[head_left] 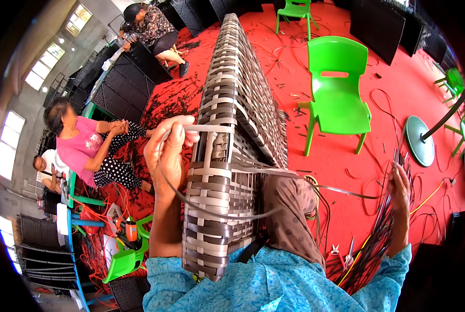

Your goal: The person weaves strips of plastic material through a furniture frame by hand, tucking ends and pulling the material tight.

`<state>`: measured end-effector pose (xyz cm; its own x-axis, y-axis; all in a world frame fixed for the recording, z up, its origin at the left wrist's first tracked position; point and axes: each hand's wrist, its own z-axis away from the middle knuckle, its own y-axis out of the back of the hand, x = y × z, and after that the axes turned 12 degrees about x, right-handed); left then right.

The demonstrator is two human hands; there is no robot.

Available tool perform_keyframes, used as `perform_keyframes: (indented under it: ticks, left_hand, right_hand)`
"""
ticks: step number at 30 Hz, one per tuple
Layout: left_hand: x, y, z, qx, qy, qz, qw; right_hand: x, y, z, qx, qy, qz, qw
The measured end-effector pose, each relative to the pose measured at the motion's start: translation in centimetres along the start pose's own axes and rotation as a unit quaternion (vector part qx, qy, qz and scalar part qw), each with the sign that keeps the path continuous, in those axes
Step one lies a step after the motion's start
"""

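Observation:
A tall woven panel (208, 210) of brown, grey and beige flat strips stands upright before me, with an open, unwoven gap in its side. My left hand (169, 153) is at its left edge, thumb and fingers pinching a light grey strip (207, 128) that crosses the edge. A loop of strip hangs from that hand and curves across the panel. Loose strips (258, 168) trail from the gap over my knee to the right. Far out to the right, my right hand (399, 186) has its fingers close together beside a bundle of dark strips (376, 252); anything between them is too small to tell.
Scissors (350, 254) lie on the red floor (340, 169) by the bundle. A green chair (340, 93) stands ahead, a round-based stand (418, 140) to its right. One person in pink (81, 143) sits at left; others work behind. An orange power tool (129, 229) rests nearby.

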<state>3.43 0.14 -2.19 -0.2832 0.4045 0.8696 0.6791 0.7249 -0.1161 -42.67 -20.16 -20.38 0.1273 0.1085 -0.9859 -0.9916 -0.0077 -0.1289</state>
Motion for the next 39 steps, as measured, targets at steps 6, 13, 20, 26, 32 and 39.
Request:
perform_keyframes:
  ticks: [6, 13, 20, 26, 32, 39]
  left_hand:
    - [0.2, 0.5, 0.2, -0.023, -0.068, -0.049, 0.996]
    - [0.9, 0.8, 0.7, -0.026, -0.052, -0.05, 0.997]
    - [4.2, -0.1, 1.5, -0.119, -0.242, -0.258, 0.928]
    - [7.3, -2.1, 4.4, -0.217, -0.217, -0.28, 0.91]
    - [8.2, -3.4, 4.4, -0.289, -0.279, -0.319, 0.858]
    - [7.5, -4.9, 4.3, -0.308, -0.29, -0.339, 0.841]
  right_hand:
    - [-1.5, -9.5, 2.7, -0.152, -0.018, -0.026, 0.988]
    - [-4.5, -18.8, 6.4, -0.322, 0.002, -0.006, 0.947]
    - [-4.5, -23.5, 7.0, -0.344, -0.011, -0.109, 0.933]
    - [-6.1, -24.3, 8.5, -0.391, 0.096, -0.104, 0.91]
    - [-7.4, -24.4, 9.1, -0.338, 0.41, 0.041, 0.846]
    - [-9.0, -26.2, 9.9, -0.411, 0.334, -0.059, 0.846]
